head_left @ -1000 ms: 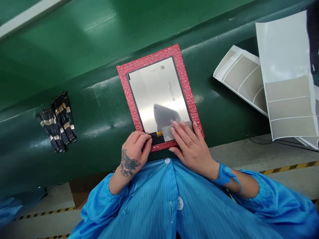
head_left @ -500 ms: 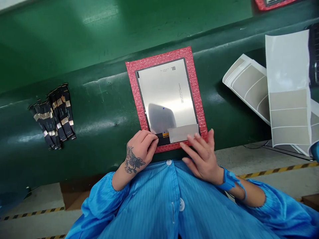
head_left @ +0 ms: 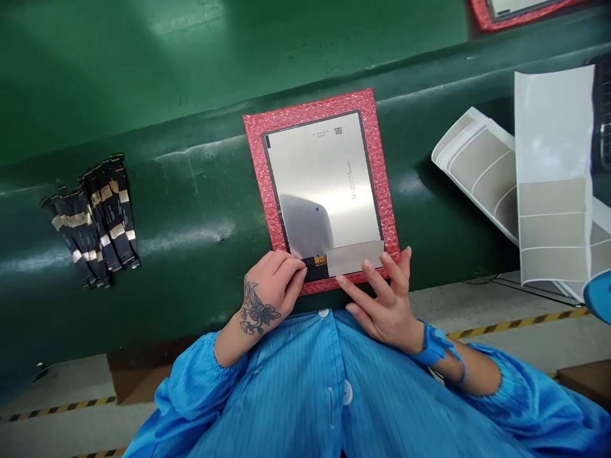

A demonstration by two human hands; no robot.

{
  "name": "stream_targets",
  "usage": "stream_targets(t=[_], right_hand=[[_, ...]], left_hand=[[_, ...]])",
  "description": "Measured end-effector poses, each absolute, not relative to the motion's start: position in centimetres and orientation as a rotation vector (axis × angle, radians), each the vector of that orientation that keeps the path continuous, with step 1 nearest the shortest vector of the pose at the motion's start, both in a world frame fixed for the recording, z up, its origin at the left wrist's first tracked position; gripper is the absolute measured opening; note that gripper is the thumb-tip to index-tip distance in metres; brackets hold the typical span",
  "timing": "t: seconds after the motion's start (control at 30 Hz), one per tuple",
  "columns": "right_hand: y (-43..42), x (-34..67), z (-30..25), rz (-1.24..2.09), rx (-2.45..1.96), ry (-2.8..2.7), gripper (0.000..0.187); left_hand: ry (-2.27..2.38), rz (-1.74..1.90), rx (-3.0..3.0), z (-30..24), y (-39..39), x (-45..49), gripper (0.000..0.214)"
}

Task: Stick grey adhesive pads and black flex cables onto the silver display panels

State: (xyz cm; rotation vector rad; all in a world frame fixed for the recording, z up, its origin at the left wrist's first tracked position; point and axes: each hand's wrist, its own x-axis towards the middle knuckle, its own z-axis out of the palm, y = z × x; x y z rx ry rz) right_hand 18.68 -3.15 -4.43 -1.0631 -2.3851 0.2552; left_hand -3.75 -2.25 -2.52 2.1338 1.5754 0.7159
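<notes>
A flat display panel with a silvery back lies on a red bubble-wrap sheet in front of me. At its lower left corner my left hand has thumb and fingers closed on the panel's edge, beside a black strip with a small orange flex connector. A grey rectangular sticker covers the right part of the panel's lower edge. My right hand has its fingers spread, with the fingertips at the sticker's lower edge and over the bubble wrap. A blue wrist strap goes around the right wrist.
Black flex cables lie in a bunch on the green table mat at left. Sheets of grey stickers on white backing are at right. Another panel on red wrap is at the top right, and a blue object at the right edge.
My right hand has shifted slightly left along the sticker's lower edge, its fingers spread more. The left hand stays at the corner. The view has shifted a little.
</notes>
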Motion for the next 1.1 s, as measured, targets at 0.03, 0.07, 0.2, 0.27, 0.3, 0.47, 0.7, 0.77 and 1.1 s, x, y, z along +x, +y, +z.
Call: stream_targets(t=[0.03,0.07,0.2,0.27,0.3,0.47,0.7,0.77,1.1], right_hand=[[-3.2,18.6,-4.4,0.235,-1.095,-2.388,0.034],[-3.2,18.6,-4.5,0.225,-1.108,-2.397,0.034],[-3.4,18.5,-4.4,0.263,-0.991,-2.446,0.04],[-3.4,18.5,-4.5,0.269,-1.003,-2.459,0.049],[-3.4,18.5,-4.5,0.264,-1.041,-2.462,0.054],[-3.2,17.4,-4.8,0.233,-1.246,-2.559,0.068],[-3.5,15.6,-4.4,0.217,-1.389,-2.617,0.078],[-3.5,15.5,-4.2,0.232,-1.404,-2.618,0.079],[-3.2,14.6,-4.1,0.196,-1.49,-2.554,0.07]], left_hand=[[1.574,0.717,2.134,-2.5,-2.2,-3.7,0.011],[1.571,0.718,2.136,-2.6,-2.2,-3.7,0.011],[1.559,0.725,2.133,-2.6,-2.2,-3.8,0.009],[1.559,0.731,2.132,-2.5,-2.2,-3.8,0.009],[1.559,0.733,2.133,-2.5,-2.2,-3.8,0.009],[1.567,0.719,2.128,-2.5,-2.3,-3.8,0.01],[1.559,0.696,2.144,-2.5,-2.3,-3.8,0.011],[1.559,0.68,2.151,-2.5,-2.3,-3.8,0.011],[1.537,0.701,2.175,-2.6,-2.3,-4.0,0.011]])
